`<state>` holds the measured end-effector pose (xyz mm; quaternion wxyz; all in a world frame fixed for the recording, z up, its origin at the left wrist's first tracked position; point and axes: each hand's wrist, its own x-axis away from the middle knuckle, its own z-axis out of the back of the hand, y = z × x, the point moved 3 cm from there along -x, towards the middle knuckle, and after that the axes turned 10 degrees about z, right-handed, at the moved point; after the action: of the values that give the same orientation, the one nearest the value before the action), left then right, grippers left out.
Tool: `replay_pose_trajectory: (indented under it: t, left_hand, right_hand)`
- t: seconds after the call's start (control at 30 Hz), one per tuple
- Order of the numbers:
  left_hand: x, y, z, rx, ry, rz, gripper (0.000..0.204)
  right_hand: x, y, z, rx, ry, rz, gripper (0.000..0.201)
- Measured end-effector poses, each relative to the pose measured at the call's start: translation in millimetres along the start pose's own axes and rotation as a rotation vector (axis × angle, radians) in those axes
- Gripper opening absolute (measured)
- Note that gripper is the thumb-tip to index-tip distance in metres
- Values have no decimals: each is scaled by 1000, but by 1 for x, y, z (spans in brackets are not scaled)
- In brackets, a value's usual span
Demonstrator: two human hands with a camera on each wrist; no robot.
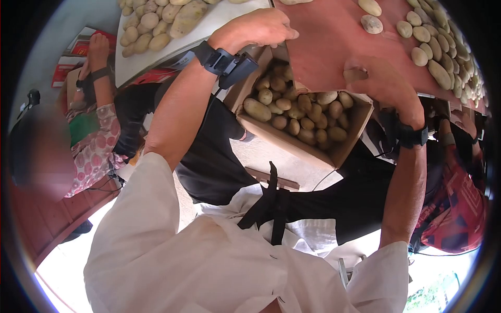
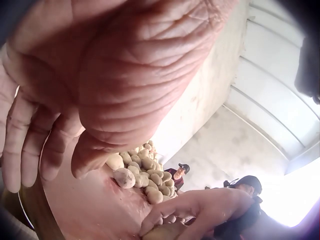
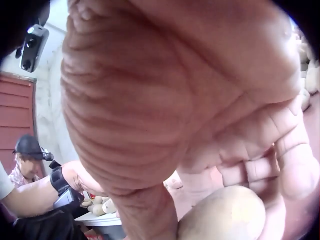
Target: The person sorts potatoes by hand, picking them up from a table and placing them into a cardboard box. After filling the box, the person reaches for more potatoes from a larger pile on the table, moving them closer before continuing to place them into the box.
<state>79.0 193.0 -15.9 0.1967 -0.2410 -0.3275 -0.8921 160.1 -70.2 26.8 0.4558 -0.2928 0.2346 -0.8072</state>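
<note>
My right hand is over the reddish tabletop, near its front edge. It grips a potato between thumb and curled fingers, as the right wrist view shows. My left hand hovers at the left edge of the red surface, above the back of a cardboard box. In the left wrist view its fingers hang loosely extended and hold nothing. Below and between both hands, the box contains many potatoes.
A large heap of potatoes lies on the red surface at the right. More potatoes are piled on a white table at the left. One person sits at the left; another person's red-patterned clothing shows at the right.
</note>
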Motion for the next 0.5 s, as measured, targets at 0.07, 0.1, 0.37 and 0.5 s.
replay_pose_trajectory:
  t: [0.07,0.1,0.37,0.5]
  left_hand:
    - [1,2,1,-49,9,-5,43]
    - [3,3,0,-48,12,-10,43]
    - [2,1,-1,-12,61,-69,44]
    - [1,3,6,24,107,-17,42]
  right_hand:
    - [0,5,0,67,-234,-31,31]
    - [4,4,0,72,-231,-32,31]
    - [12,9,1,1,-222,38,28]
    - [8,10,4,148,-185,-12,31]
